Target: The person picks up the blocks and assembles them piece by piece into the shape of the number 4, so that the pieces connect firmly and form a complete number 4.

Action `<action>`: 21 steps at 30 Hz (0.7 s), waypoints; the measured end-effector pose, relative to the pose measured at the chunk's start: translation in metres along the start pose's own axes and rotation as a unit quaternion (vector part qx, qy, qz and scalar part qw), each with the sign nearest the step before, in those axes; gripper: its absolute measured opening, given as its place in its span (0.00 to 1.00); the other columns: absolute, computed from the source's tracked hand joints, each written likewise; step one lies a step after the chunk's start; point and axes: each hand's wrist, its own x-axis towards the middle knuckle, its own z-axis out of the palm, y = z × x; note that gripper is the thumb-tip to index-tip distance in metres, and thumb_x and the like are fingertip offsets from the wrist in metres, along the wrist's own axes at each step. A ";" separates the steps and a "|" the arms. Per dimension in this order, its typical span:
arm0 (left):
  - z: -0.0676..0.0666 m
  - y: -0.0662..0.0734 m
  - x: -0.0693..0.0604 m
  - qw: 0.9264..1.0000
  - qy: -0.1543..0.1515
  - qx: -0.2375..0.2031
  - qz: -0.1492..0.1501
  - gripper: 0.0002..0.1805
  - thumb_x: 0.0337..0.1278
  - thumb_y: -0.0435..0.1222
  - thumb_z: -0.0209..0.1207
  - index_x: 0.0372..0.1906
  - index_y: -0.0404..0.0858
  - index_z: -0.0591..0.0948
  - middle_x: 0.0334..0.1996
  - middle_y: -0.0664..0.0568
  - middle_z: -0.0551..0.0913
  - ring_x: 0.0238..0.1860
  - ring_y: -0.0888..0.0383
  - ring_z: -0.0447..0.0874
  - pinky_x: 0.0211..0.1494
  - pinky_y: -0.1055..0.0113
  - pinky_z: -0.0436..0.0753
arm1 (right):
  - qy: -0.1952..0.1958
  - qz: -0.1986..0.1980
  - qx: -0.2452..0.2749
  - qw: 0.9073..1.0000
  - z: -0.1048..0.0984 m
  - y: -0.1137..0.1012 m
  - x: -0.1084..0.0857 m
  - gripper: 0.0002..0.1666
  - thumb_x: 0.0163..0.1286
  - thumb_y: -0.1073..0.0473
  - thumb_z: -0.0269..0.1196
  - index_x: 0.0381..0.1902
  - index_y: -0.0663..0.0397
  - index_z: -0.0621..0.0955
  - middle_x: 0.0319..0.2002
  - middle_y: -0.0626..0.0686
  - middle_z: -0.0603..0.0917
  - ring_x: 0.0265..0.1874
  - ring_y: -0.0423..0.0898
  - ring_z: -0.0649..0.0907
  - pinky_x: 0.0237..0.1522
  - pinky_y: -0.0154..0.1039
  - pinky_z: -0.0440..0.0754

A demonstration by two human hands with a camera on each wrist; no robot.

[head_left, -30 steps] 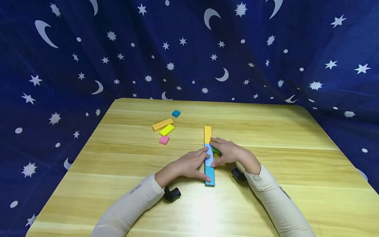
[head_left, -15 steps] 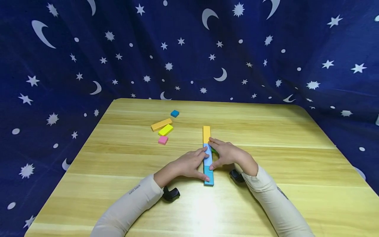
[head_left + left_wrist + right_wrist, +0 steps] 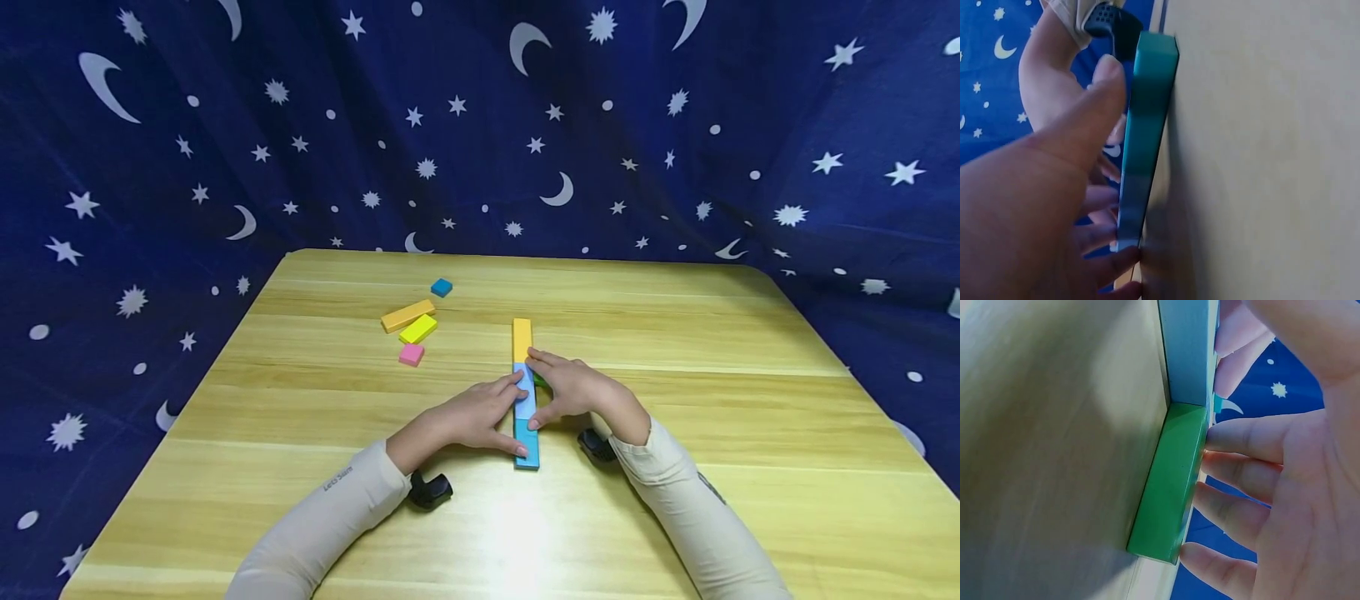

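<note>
Left fingers: left hand (image 3: 476,414) is loosely spread, fingertips by the light blue block (image 3: 525,409), thumb tip at the teal block (image 3: 528,438); not clamped on anything.
Right fingers: right hand (image 3: 575,388) has its fingers apart too, tips just touching the green block (image 3: 1169,481), thumb tip by the light blue/teal join.
Row: flat on the table (image 3: 675,358) between the hands, orange block (image 3: 522,337) at the far end, teal at the near end, green along the right side.
Handling: I'd bet light and stiff (wood or plastic, can't tell which), a bit slidey on smooth faces, hardly fragile. Lopsided pushing could knock the line crooked.
Where to hold: long sides, mid-block, thumb opposite fingers.
Row count: one orange, one teal, one green, plus a light blue stretch (one piece or two, fingers hide too much).
Loose count: four, left of the row: one blue block (image 3: 442,287), one loose orange block (image 3: 408,316), one yellow block (image 3: 418,329), one pink block (image 3: 411,355).
Further out: two pale sleeves (image 3: 330,508), two black wrist gadgets (image 3: 431,492), one starry backdrop (image 3: 337,158).
</note>
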 end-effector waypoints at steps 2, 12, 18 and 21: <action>-0.002 -0.001 -0.001 1.000 -0.011 -0.010 -0.001 0.49 0.47 0.65 0.53 0.69 0.41 0.55 0.72 0.45 0.42 0.71 0.50 0.48 0.69 0.56 0.58 | 0.001 0.000 0.001 1.000 0.000 0.000 0.000 0.62 0.46 0.34 0.67 0.67 0.66 0.57 0.70 0.62 0.52 0.67 0.59 0.58 0.60 0.62 0.59; -0.011 -0.025 -0.001 0.998 0.026 -0.050 -0.010 0.38 0.54 0.60 0.51 0.66 0.47 0.61 0.72 0.44 0.47 0.69 0.46 0.53 0.67 0.52 0.60 | -0.011 0.014 -0.004 1.000 0.000 0.000 0.001 0.64 0.45 0.32 0.66 0.68 0.64 0.54 0.71 0.61 0.49 0.68 0.59 0.56 0.61 0.64 0.57; -0.019 -0.049 -0.005 0.993 0.090 -0.049 -0.064 0.36 0.55 0.59 0.51 0.65 0.45 0.64 0.71 0.43 0.50 0.68 0.43 0.55 0.66 0.47 0.59 | -0.013 0.015 -0.004 1.000 -0.001 0.000 0.001 0.64 0.45 0.32 0.66 0.69 0.63 0.54 0.71 0.60 0.49 0.68 0.58 0.56 0.61 0.63 0.56; -0.022 -0.061 -0.008 0.989 0.113 -0.039 -0.091 0.36 0.55 0.58 0.52 0.65 0.43 0.64 0.70 0.41 0.51 0.69 0.42 0.53 0.67 0.47 0.57 | -0.013 0.015 -0.001 1.000 0.000 0.000 0.001 0.64 0.45 0.33 0.66 0.69 0.63 0.54 0.71 0.60 0.49 0.69 0.58 0.55 0.62 0.62 0.56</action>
